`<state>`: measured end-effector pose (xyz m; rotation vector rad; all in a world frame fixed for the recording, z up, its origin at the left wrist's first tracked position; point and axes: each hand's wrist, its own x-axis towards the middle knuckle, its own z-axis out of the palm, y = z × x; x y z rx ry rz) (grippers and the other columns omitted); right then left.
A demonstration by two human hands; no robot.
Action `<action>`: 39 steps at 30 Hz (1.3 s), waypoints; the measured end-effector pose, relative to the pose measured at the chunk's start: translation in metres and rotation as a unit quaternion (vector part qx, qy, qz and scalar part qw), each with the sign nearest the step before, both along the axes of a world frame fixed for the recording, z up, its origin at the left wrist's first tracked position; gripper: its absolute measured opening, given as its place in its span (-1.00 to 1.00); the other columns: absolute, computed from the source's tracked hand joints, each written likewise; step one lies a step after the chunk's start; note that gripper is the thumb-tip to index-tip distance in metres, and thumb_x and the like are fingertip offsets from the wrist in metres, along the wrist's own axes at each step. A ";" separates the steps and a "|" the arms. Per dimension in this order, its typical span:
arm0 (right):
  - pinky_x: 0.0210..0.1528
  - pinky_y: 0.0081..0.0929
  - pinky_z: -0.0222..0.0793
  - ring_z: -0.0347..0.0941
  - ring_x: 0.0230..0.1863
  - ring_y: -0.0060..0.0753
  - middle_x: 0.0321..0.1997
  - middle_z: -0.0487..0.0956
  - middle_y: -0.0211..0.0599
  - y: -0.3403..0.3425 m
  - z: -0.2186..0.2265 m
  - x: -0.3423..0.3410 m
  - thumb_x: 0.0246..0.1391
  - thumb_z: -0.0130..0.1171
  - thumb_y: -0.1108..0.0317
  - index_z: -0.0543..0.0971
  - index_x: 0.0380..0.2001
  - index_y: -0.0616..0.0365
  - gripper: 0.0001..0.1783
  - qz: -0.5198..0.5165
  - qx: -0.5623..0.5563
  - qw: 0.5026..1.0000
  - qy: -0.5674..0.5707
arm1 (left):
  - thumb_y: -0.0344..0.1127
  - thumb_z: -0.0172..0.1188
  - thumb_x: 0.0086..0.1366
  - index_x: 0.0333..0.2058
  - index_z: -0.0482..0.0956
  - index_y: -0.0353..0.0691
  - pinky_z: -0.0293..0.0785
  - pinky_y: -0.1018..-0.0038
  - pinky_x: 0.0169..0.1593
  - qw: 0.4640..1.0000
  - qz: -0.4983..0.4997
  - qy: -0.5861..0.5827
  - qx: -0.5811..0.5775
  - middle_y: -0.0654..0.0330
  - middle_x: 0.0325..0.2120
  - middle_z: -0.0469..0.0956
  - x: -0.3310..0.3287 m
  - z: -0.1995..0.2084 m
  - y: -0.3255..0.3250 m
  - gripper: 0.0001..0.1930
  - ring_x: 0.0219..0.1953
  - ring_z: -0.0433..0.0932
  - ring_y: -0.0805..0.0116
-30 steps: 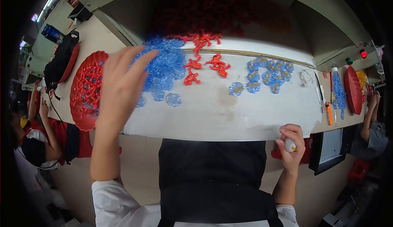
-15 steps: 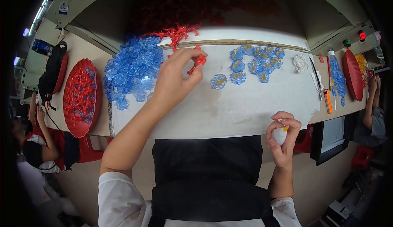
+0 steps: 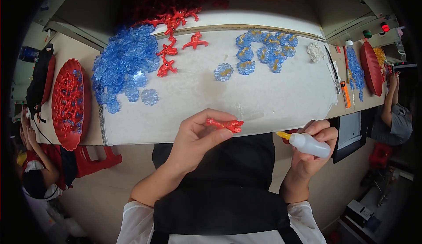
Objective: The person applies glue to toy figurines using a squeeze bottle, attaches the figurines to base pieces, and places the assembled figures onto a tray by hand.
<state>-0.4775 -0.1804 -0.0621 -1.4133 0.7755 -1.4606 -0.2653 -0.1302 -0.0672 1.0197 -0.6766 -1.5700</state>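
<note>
Left hand [image 3: 192, 137] pinched, thumb against fingers, gripping red figure [image 3: 231, 125]; figure sticks out right of fingertips, near front edge of white work surface [image 3: 171, 112]; right hand [image 3: 307, 164] curled around white squeeze bottle [image 3: 311, 145], yellow nozzle [image 3: 283, 135] aimed left at figure, apart from it; versus half a second ago, left hand drawn back from the loose red pieces [image 3: 167, 59], bottle tipped sideways; far-left blue container [image 3: 29, 54] possibly printed, too dim to read.
</note>
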 end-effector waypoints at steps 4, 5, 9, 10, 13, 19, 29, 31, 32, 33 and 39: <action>-0.58 -0.72 0.17 0.21 -0.57 -0.59 -0.42 0.33 -0.32 0.006 0.004 0.002 -0.37 0.38 0.16 0.31 -0.43 0.09 -0.50 0.001 -0.083 0.996 0.028 | -0.55 0.05 0.11 -0.23 0.41 -0.37 0.33 0.59 -0.12 0.999 -0.021 0.005 -0.049 0.16 -0.30 0.46 -0.004 0.001 0.007 -0.79 -0.22 0.42 0.50; -0.53 -0.70 0.25 0.28 -0.54 -0.56 -0.39 0.35 -0.28 0.007 0.004 0.001 -0.40 0.41 0.24 0.34 -0.43 0.10 -0.52 0.026 -0.118 0.992 0.041 | -0.55 0.05 0.11 -0.23 0.41 -0.37 0.33 0.59 -0.12 0.999 -0.020 0.007 -0.047 0.16 -0.30 0.46 -0.004 0.002 0.007 -0.79 -0.22 0.42 0.50; -0.64 -0.72 0.19 0.22 -0.60 -0.61 -0.43 0.32 -0.36 0.014 0.008 0.004 -0.39 0.38 0.12 0.33 -0.43 0.08 -0.50 0.052 -0.178 0.977 0.104 | -0.55 0.05 0.11 -0.21 0.41 -0.40 0.33 0.56 -0.10 0.999 -0.034 -0.009 -0.031 0.14 -0.28 0.45 -0.005 0.004 0.008 -0.78 -0.21 0.42 0.48; -0.64 -0.72 0.19 0.22 -0.60 -0.61 -0.43 0.32 -0.36 0.015 0.009 0.005 -0.39 0.38 0.12 0.33 -0.43 0.08 -0.50 0.051 -0.176 0.977 0.105 | -0.55 0.05 0.11 -0.21 0.41 -0.41 0.33 0.55 -0.10 0.999 -0.027 -0.006 -0.026 0.13 -0.27 0.45 -0.006 0.004 0.008 -0.77 -0.21 0.42 0.47; -0.65 -0.71 0.19 0.24 -0.60 -0.59 -0.43 0.33 -0.37 0.015 0.008 0.005 -0.41 0.40 0.17 0.35 -0.43 0.09 -0.51 0.077 -0.196 0.970 0.123 | -0.55 0.06 0.11 -0.21 0.41 -0.42 0.33 0.55 -0.10 0.999 -0.021 -0.010 -0.026 0.13 -0.27 0.45 -0.006 0.005 0.009 -0.77 -0.21 0.42 0.47; -0.65 -0.70 0.20 0.26 -0.59 -0.58 -0.43 0.35 -0.36 0.015 0.006 0.007 -0.43 0.41 0.20 0.37 -0.43 0.09 -0.52 0.084 -0.208 0.965 0.139 | -0.49 0.10 0.08 -0.23 0.42 -0.39 0.33 0.60 -0.13 0.999 -0.011 -0.029 -0.031 0.15 -0.35 0.48 -0.009 0.003 0.007 -0.76 -0.27 0.47 0.47; -0.60 -0.59 0.29 0.35 -0.57 -0.43 -0.39 0.43 -0.28 0.017 0.008 0.006 -0.50 0.44 0.38 0.42 -0.41 0.11 -0.52 0.105 -0.175 0.970 0.133 | -0.50 0.10 0.07 -0.23 0.42 -0.39 0.33 0.60 -0.14 1.000 -0.003 -0.021 -0.023 0.14 -0.36 0.49 -0.010 0.005 0.007 -0.76 -0.27 0.46 0.48; -0.60 -0.59 0.29 0.35 -0.57 -0.43 -0.38 0.43 -0.28 0.017 0.007 0.006 -0.50 0.44 0.38 0.42 -0.41 0.11 -0.52 0.094 -0.173 0.973 0.122 | -0.53 0.06 0.11 -0.20 0.42 -0.39 0.33 0.57 -0.12 1.000 -0.020 0.002 -0.008 0.15 -0.28 0.46 -0.007 0.003 0.008 -0.76 -0.22 0.42 0.50; -0.62 -0.65 0.26 0.30 -0.58 -0.49 -0.40 0.38 -0.32 0.016 0.007 0.005 -0.46 0.42 0.29 0.39 -0.42 0.10 -0.52 0.085 -0.187 0.970 0.126 | -0.53 0.06 0.11 -0.20 0.42 -0.39 0.33 0.57 -0.12 1.000 -0.021 0.002 -0.008 0.15 -0.28 0.46 -0.007 0.003 0.008 -0.76 -0.22 0.42 0.50; -0.64 -0.70 0.23 0.25 -0.59 -0.56 -0.42 0.34 -0.35 0.015 0.006 0.005 -0.42 0.41 0.20 0.36 -0.43 0.09 -0.52 0.075 -0.202 0.968 0.130 | -0.51 0.07 0.11 -0.21 0.42 -0.38 0.33 0.58 -0.13 0.999 -0.025 0.023 0.016 0.16 -0.29 0.47 -0.006 0.003 0.007 -0.76 -0.23 0.42 0.51; -0.63 -0.70 0.23 0.25 -0.59 -0.56 -0.42 0.34 -0.35 0.014 0.005 0.005 -0.41 0.40 0.20 0.36 -0.43 0.09 -0.52 0.068 -0.215 0.960 0.167 | -0.45 0.08 0.12 -0.21 0.43 -0.36 0.33 0.62 -0.19 0.994 -0.026 0.089 0.063 0.18 -0.32 0.48 -0.008 -0.001 0.008 -0.76 -0.32 0.41 0.55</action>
